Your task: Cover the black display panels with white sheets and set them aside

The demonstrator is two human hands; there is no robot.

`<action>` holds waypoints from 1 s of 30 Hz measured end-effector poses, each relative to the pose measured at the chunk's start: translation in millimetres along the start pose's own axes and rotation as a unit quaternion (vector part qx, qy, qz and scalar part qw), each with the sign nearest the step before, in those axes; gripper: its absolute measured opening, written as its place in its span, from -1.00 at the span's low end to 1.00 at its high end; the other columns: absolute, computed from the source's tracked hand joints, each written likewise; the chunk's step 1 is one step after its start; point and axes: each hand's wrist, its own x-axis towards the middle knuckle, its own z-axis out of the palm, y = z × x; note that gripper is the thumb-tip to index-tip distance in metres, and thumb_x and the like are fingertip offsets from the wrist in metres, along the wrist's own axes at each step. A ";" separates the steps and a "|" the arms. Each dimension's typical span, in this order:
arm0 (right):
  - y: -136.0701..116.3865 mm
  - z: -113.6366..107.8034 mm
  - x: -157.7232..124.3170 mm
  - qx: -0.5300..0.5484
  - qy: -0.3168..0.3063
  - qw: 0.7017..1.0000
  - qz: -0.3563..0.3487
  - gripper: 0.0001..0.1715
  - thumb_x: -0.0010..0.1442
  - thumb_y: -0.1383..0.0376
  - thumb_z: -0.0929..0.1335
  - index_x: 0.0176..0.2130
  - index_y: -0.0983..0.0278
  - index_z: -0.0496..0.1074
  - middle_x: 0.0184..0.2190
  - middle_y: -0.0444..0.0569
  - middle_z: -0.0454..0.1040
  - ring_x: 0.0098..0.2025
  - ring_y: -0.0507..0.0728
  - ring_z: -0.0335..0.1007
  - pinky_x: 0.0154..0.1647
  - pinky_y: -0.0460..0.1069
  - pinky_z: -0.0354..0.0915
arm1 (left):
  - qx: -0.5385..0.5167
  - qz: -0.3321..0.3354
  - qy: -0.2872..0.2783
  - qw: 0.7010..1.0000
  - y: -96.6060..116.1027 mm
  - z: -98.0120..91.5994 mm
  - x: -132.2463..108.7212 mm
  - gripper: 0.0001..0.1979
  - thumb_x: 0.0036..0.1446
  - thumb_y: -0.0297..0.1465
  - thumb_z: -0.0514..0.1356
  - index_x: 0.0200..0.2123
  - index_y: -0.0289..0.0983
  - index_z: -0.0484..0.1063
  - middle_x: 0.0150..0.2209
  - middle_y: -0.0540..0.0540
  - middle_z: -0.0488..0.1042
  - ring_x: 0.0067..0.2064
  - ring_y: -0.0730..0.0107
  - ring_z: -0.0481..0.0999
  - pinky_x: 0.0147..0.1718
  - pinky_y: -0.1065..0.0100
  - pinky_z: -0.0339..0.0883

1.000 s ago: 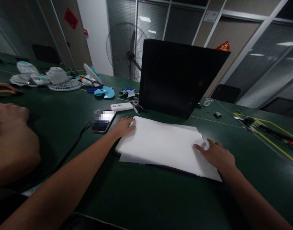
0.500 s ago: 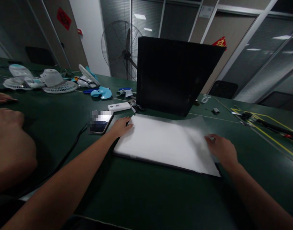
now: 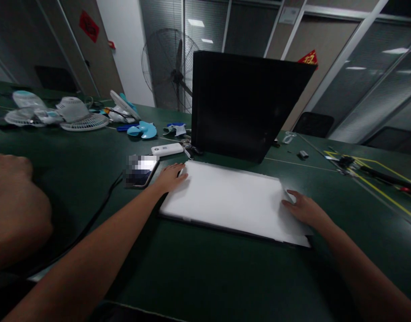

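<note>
A thin rectangular panel [image 3: 225, 201] with a white face and a dark edge lies flat on the table. My left hand [image 3: 172, 177] rests on its left edge with the fingers stretched out. Across its right end lies a thin pale translucent sheet [image 3: 293, 223], whose edge curls up near my right hand [image 3: 301, 206]. The thumb and forefinger of that hand are apart, touching or close to the curled edge. Behind the panel stands a large black screen-like panel [image 3: 246, 107], tilted upright.
Left of my left hand lie a phone [image 3: 145, 172] and a white remote-like device [image 3: 167, 149]. Fan parts [image 3: 84, 120] and a blue fan blade [image 3: 143, 129] sit farther back. Another person's arm [image 3: 17, 210] rests at the left. A small metal piece [image 3: 302, 155] lies at the right.
My right hand has moved slightly left and its fingers have spread from a pinch. The raised sheet at the right has dropped lower. My left hand has stayed put.
</note>
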 end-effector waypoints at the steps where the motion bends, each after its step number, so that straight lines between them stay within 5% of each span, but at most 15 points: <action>1: -0.8 -0.2 -1.0 -0.015 -0.001 1.000 -0.004 -0.16 0.41 -0.03 0.23 0.46 0.38 0.24 0.13 0.29 0.57 0.09 0.36 0.57 0.17 0.20 0.40 | 0.003 0.001 -0.005 1.000 -0.6 -0.1 0.3 -0.43 0.35 -0.17 0.12 0.35 -0.21 0.41 0.43 -0.21 0.35 0.47 0.02 0.28 0.44 0.02 0.09; 6: -7.4 -5.9 -9.2 -0.061 -0.006 0.998 -0.012 -0.22 0.39 -0.04 0.21 0.38 0.31 0.40 0.12 0.28 0.59 0.08 0.42 0.58 0.15 0.27 0.42 | 0.011 0.002 -0.019 1.000 -4.4 -0.4 1.5 -0.42 0.24 -0.31 0.16 0.34 -0.11 0.43 0.44 -0.08 0.34 0.48 0.06 0.26 0.45 0.04 0.08; 14: -21.7 -23.2 -23.2 -0.106 0.030 0.992 0.062 -0.28 0.37 -0.12 0.14 -0.06 0.24 0.67 -0.05 0.30 0.62 -0.01 0.49 0.59 -0.01 0.35 0.47 | 0.012 0.013 -0.016 1.000 -5.1 0.1 0.4 -0.42 0.26 -0.34 0.09 0.33 -0.20 0.44 0.45 -0.15 0.32 0.49 0.09 0.25 0.46 0.04 0.08; 22: -19.9 -19.4 -21.4 -0.107 0.012 0.992 0.064 -0.28 0.39 -0.13 0.15 -0.09 0.26 0.67 -0.06 0.32 0.62 -0.01 0.50 0.59 -0.02 0.35 0.46 | 0.011 0.010 0.008 1.000 -0.8 -0.2 1.0 -0.48 0.31 -0.27 0.11 0.29 -0.20 0.48 0.38 -0.17 0.43 0.43 0.04 0.36 0.41 0.03 0.18; 30: -17.8 -22.6 -18.8 0.023 0.096 0.993 0.066 -0.45 0.38 -0.01 0.28 -0.01 0.26 0.68 0.07 0.29 0.61 0.10 0.49 0.55 0.12 0.28 0.40 | 0.051 0.006 -0.019 0.998 4.0 -0.2 -2.7 -0.43 0.38 -0.33 0.06 0.41 -0.21 0.33 0.47 -0.18 0.28 0.50 0.05 0.21 0.46 0.01 0.06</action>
